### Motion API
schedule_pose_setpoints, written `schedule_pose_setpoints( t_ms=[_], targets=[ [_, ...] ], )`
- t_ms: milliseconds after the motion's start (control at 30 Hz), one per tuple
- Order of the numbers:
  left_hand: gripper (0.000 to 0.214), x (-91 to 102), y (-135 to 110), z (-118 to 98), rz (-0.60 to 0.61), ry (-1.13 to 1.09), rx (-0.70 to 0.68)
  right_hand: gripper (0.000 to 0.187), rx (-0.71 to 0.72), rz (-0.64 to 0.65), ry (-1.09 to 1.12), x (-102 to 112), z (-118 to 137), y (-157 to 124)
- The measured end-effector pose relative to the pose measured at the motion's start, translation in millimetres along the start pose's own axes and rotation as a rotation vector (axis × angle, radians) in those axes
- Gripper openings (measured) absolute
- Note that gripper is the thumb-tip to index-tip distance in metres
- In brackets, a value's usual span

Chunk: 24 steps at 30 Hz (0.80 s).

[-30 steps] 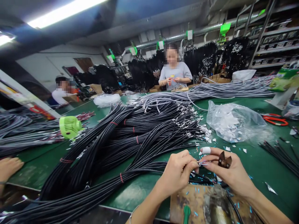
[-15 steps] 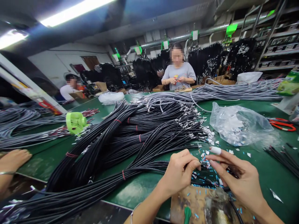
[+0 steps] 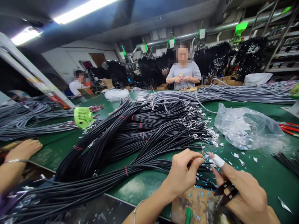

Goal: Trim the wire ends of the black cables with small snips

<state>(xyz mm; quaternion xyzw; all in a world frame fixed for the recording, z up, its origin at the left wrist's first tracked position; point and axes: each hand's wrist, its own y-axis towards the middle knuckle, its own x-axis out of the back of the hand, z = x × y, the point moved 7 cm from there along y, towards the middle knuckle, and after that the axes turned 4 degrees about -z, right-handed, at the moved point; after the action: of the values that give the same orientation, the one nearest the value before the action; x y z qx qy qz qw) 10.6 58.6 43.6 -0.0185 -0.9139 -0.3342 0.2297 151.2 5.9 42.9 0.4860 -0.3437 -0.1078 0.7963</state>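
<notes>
My left hand (image 3: 183, 171) pinches a cable end between thumb and bent fingers, over the work area at lower right. Thin coloured wires (image 3: 206, 154) stick out from its fingertips. Meeting them from the other side is my right hand (image 3: 249, 191), its finger and thumb at the wire tips and a white wrap (image 3: 217, 160) on one finger. A dark hand tool (image 3: 226, 190) is tucked in the right palm; its kind is unclear. Beneath the hands lies a worn wooden board (image 3: 181, 205) with a green-handled piece (image 3: 189, 214) on it.
Bundles of black cables (image 3: 112, 146) tied with red bands fill the middle of the green table. Grey cables (image 3: 233, 92), a clear plastic bag (image 3: 249, 124) and red-handled tools (image 3: 289, 128) lie beyond. A green fan (image 3: 82, 117) stands left, near another person's hand (image 3: 24, 151). Two people sit behind.
My right fingers have closed in on the wire ends at my left fingertips. The dark tool in the right palm shows more plainly. The whole view has shifted slightly.
</notes>
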Motion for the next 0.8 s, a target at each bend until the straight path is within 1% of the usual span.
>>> schedule_pose_setpoints(
  t_ms=[67, 100, 133, 200, 233, 300, 400, 500, 600, 633, 700, 767, 800],
  targets=[
    [0.024, 0.1, 0, 2, 0.009, -0.033, 0.05, 0.076, -0.059, -0.01, 0.053, 0, -3, 0],
    [0.026, -0.3, 0, 2, 0.023, -0.053, 0.063, 0.069, -0.129, -0.004, 0.102, -1, -7, 1],
    [0.028, -1.1, 0, 2, 0.043, -0.073, 0.068, 0.062, -0.229, 0.012, 0.178, -4, -13, 1],
    [0.03, -3.2, -1, -1, 0.088, -0.113, 0.054, 0.052, -0.475, 0.051, 0.388, -15, -26, -3],
    [0.03, -4.2, -1, -2, 0.106, -0.126, 0.042, 0.049, -0.599, 0.066, 0.498, -21, -32, -6],
    [0.029, -5.8, -1, -4, 0.129, -0.13, 0.024, 0.049, -0.788, 0.074, 0.667, -30, -39, -12],
    [0.03, -7.8, -2, -4, 0.148, -0.109, 0.007, 0.053, -0.934, 0.094, 0.768, -35, -42, -16],
    [0.03, -9.0, -2, -4, 0.161, -0.093, -0.004, 0.056, -0.998, 0.09, 0.783, -33, -42, -15],
    [0.03, -9.9, -2, -4, 0.171, -0.066, -0.017, 0.053, -1.008, 0.083, 0.732, -30, -44, -14],
    [0.03, -10.3, -2, -4, 0.174, -0.05, -0.029, 0.05, -0.981, 0.076, 0.704, -29, -45, -12],
    [0.028, -10.9, -2, -5, 0.17, -0.012, -0.058, 0.042, -0.88, 0.048, 0.631, -25, -46, -8],
    [0.022, -10.7, -3, -3, 0.153, 0.02, -0.077, 0.033, -0.768, 0.017, 0.541, -20, -47, -5],
    [0.016, -10.5, -3, -2, 0.145, 0.032, -0.08, 0.03, -0.736, 0.008, 0.499, -18, -47, -5]
  ],
)
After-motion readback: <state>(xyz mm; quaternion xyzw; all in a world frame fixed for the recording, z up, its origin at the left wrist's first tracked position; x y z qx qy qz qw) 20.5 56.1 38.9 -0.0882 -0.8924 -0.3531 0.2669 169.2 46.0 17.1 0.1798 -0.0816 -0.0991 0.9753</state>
